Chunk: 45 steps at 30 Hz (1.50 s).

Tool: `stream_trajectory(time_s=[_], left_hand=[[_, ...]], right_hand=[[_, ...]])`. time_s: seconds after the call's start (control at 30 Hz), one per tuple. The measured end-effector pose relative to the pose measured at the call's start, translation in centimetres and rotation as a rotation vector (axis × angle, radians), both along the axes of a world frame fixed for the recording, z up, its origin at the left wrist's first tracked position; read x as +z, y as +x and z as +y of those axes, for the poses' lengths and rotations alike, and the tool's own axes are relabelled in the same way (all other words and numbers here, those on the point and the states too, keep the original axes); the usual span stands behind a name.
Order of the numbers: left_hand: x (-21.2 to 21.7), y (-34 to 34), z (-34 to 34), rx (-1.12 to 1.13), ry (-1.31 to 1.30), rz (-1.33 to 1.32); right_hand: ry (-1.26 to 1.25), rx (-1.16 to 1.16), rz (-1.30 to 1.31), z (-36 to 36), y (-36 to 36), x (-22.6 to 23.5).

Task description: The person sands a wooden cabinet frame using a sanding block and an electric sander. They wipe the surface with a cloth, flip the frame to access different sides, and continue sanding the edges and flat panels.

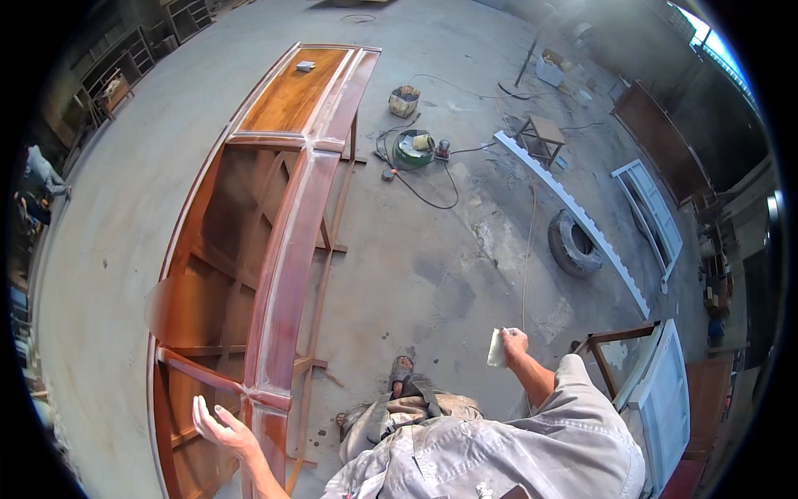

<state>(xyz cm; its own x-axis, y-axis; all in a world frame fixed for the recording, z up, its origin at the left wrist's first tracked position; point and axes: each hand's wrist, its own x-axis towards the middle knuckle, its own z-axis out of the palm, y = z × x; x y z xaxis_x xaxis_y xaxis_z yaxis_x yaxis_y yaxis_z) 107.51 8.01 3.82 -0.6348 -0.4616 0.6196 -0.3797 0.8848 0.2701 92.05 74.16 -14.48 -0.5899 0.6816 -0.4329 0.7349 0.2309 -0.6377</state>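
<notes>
My right hand [516, 341], out ahead of my right knee, is closed on a pale folded sheet [496, 348] that looks like sandpaper. Its surface is too small to make out. My left hand [220, 428] holds nothing, fingers stretched out and palm up, just over the near end of a long reddish-brown wooden frame [283, 274]. Whitish streaks run along the frame's joints. At its far end a glossy orange-brown panel [299, 91] carries a small grey block [306, 66]. The nearer sections have no panel, and wooden supports [337, 224] show beneath.
Right of the frame are a rusty bucket [404, 101], a green basin [414, 148] with cables and a power tool [443, 150]. Further right are a stool [542, 135], a long white strip [573, 208], a tyre [575, 243] and white frames [652, 204]. A person [43, 179] is at far left.
</notes>
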Motion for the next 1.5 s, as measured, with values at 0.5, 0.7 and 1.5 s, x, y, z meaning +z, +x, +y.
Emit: stream_trajectory(time_s=[0.5, 0.7, 1.5], left_hand=[[-0.9, -43.9, 18.7, -0.549, 0.144, -0.197], [-1.9, -59.9, 20.8, -0.589, 0.036, -0.131], [-22.0, -81.7, 40.6, -0.376, 0.55, -0.819]], right_hand=[[-0.224, -0.45, 0.027, 4.7, 8.0, -7.3], [-0.252, -0.566, 0.154, 11.5, -4.6, -9.5], [-0.151, 0.301, -0.16, 24.4, -72.9, -16.3]])
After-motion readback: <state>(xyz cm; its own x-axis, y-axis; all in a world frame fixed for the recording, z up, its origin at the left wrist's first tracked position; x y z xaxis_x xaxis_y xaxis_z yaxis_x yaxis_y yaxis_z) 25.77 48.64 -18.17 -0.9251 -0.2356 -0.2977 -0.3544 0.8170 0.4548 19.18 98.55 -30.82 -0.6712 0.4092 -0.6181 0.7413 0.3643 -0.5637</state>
